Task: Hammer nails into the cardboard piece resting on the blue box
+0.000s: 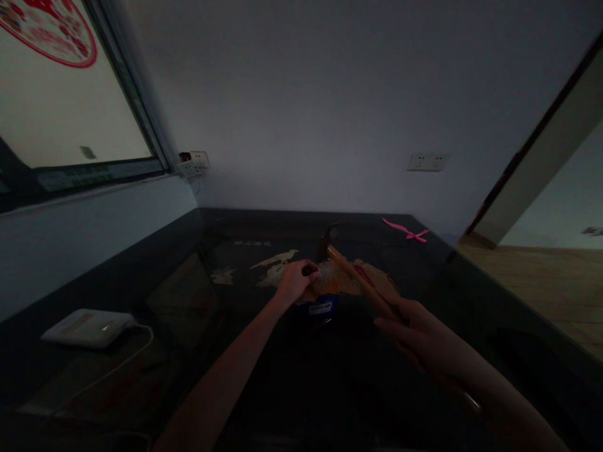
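My right hand [414, 323] is wrapped round the wooden handle of a hammer [360, 279]. The dark, curved hammer head is at the handle's far end, just above and to the right of my left fingers. My left hand [294, 281] is closed, thumb and forefinger pinched together; whatever they pinch is too small and dark to make out. Beneath the hammer and beside my left fingers lies a brownish, rough-looking piece [351, 285] with a clear, shiny part and a red patch. A blue item with a white label [320, 307] sits under its near edge.
The dark glossy table [277, 376] meets the wall at the back. A pink ribbon [409, 235] lies at the far right. On the left is a white box-shaped device [89, 328] with a white cable. Wall sockets [426, 162] are behind the table.
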The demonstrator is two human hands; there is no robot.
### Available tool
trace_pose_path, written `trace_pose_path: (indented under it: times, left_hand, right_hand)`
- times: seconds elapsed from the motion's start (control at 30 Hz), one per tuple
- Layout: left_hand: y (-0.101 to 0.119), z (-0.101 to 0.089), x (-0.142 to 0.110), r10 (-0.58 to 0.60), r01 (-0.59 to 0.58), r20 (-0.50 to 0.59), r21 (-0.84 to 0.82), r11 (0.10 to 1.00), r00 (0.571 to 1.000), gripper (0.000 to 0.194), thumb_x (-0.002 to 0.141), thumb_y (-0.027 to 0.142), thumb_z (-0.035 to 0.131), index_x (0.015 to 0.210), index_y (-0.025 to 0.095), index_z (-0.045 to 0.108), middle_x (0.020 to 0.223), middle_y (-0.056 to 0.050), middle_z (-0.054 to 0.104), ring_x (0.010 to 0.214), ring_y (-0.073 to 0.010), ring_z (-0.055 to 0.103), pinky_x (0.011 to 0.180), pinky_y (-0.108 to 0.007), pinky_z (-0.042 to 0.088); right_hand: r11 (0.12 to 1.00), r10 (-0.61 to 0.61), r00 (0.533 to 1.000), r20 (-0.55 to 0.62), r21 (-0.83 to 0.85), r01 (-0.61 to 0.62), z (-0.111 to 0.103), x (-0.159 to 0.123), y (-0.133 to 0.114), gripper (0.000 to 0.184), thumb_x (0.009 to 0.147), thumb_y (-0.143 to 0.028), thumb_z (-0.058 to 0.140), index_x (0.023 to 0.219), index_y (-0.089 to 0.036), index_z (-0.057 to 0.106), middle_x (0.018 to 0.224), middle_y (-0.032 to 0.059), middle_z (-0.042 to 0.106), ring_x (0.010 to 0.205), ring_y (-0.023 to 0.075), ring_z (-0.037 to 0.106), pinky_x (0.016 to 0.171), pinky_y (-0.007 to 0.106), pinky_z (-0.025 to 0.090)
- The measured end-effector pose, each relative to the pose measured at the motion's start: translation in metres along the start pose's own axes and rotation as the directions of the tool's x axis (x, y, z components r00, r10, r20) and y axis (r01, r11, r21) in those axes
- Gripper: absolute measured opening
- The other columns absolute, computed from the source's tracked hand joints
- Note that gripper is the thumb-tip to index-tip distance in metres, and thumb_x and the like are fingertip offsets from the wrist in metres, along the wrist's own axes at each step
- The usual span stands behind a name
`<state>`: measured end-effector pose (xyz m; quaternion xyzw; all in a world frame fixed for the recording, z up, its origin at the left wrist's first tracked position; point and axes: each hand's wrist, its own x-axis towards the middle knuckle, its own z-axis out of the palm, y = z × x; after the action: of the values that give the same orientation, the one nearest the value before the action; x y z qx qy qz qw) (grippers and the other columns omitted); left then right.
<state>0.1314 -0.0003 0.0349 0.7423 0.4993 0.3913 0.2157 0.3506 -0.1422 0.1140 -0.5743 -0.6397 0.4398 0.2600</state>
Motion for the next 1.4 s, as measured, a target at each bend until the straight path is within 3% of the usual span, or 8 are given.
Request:
trace_pose_path:
  times: [0.27, 0.47, 0.6, 0.73, 0.97, 1.17, 1.3, 1.4]
  left_hand:
    - [-0.0008, 0.0003, -0.0003, 0.0, 0.0, 0.009, 0.019, 1.0, 1.0, 0.013, 0.074, 0.021, 0.063, 0.086, 0.016, 0.067, 0.083, -0.004, 0.069, 0.078, -0.0168, 0.063, 0.071, -0.027, 0.047]
    - [0.0021, -0.001, -0.0008, 0.009, -0.009, 0.001, 0.023, 1.0, 1.0, 0.01, 0.075, 0.02, 0.062, 0.083, 0.016, 0.067, 0.083, -0.003, 0.069, 0.079, -0.0161, 0.063, 0.073, -0.026, 0.046]
    - [0.0023, -0.0016, -0.0011, 0.003, -0.003, 0.001, 0.05, 0.999, 1.0, 0.014, 0.074, 0.022, 0.063, 0.085, 0.016, 0.067, 0.083, -0.004, 0.069, 0.079, -0.0175, 0.063, 0.072, -0.027, 0.046]
    - [0.0026, -0.0008, -0.0012, 0.002, -0.001, 0.02, -0.017, 1.0, 1.0, 0.01, 0.075, 0.019, 0.062, 0.083, 0.016, 0.066, 0.082, -0.003, 0.069, 0.077, -0.0153, 0.063, 0.072, -0.025, 0.047]
    - [-0.0002, -0.0003, -0.0005, -0.002, 0.002, 0.003, 0.063, 0.998, 1.0, 0.014, 0.075, 0.023, 0.063, 0.087, 0.017, 0.067, 0.084, -0.004, 0.069, 0.079, -0.0173, 0.063, 0.072, -0.027, 0.046]
    - [0.0017, -0.0001, -0.0004, -0.002, 0.001, 0.007, 0.014, 1.0, 1.0, 0.01, 0.075, 0.018, 0.062, 0.083, 0.016, 0.067, 0.082, -0.003, 0.069, 0.078, -0.0156, 0.063, 0.073, -0.026, 0.047]
    - [0.0036, -0.0006, -0.0005, -0.001, 0.001, 0.012, 0.021, 1.0, 1.0, 0.011, 0.075, 0.019, 0.062, 0.084, 0.016, 0.067, 0.084, -0.004, 0.069, 0.079, -0.0163, 0.063, 0.074, -0.027, 0.047]
    - [0.003, -0.001, -0.0006, -0.019, 0.019, 0.012, 0.065, 0.998, 1.0, 0.015, 0.074, 0.022, 0.064, 0.087, 0.016, 0.067, 0.084, -0.005, 0.069, 0.079, -0.0184, 0.063, 0.073, -0.028, 0.047]
  right_hand:
    - [0.998, -0.035, 0.999, -0.028, -0.047, 0.033, 0.0, 0.0032, 0.0033, 0.045, 0.076, -0.032, 0.057, 0.118, -0.016, 0.056, 0.068, 0.0004, 0.057, 0.052, 0.0113, 0.052, 0.044, 0.02, 0.042]
    - [1.0, 0.01, 1.0, 0.022, 0.023, -0.011, 0.0011, 0.0046, 0.0048, 0.054, 0.078, -0.033, 0.053, 0.128, -0.016, 0.044, 0.054, -0.0074, 0.044, 0.036, 0.0062, 0.038, 0.032, 0.016, 0.031]
    - [0.999, 0.033, 0.998, 0.059, 0.023, -0.035, 0.0029, 0.0071, 0.0082, 0.048, 0.077, -0.033, 0.055, 0.122, -0.017, 0.049, 0.052, -0.0066, 0.045, 0.037, 0.0077, 0.042, 0.032, 0.017, 0.033]
    - [0.999, 0.013, 1.0, 0.015, 0.034, -0.014, 0.0002, 0.0031, 0.0066, 0.049, 0.078, -0.034, 0.055, 0.124, -0.018, 0.048, 0.053, -0.0062, 0.047, 0.038, 0.0082, 0.043, 0.033, 0.017, 0.035]
    - [0.999, 0.0, 0.999, 0.032, 0.05, -0.002, 0.0014, 0.0046, 0.006, 0.047, 0.075, -0.033, 0.058, 0.119, -0.019, 0.054, 0.051, -0.0048, 0.05, 0.038, 0.0101, 0.045, 0.033, 0.019, 0.036]
    - [1.0, -0.004, 1.0, 0.008, 0.03, 0.003, -0.0013, 0.0004, 0.003, 0.053, 0.079, -0.035, 0.054, 0.127, -0.016, 0.046, 0.054, -0.0067, 0.045, 0.038, 0.0071, 0.039, 0.033, 0.017, 0.032]
    - [0.999, -0.042, 0.998, -0.036, 0.005, 0.042, -0.0005, 0.0014, 0.0029, 0.049, 0.077, -0.033, 0.057, 0.122, -0.016, 0.052, 0.064, -0.0022, 0.054, 0.047, 0.0089, 0.047, 0.04, 0.019, 0.037]
    - [1.0, 0.005, 0.999, 0.038, 0.021, -0.006, 0.0021, 0.0034, 0.0052, 0.046, 0.076, -0.033, 0.057, 0.118, -0.016, 0.053, 0.06, -0.0035, 0.052, 0.044, 0.0089, 0.044, 0.037, 0.019, 0.036]
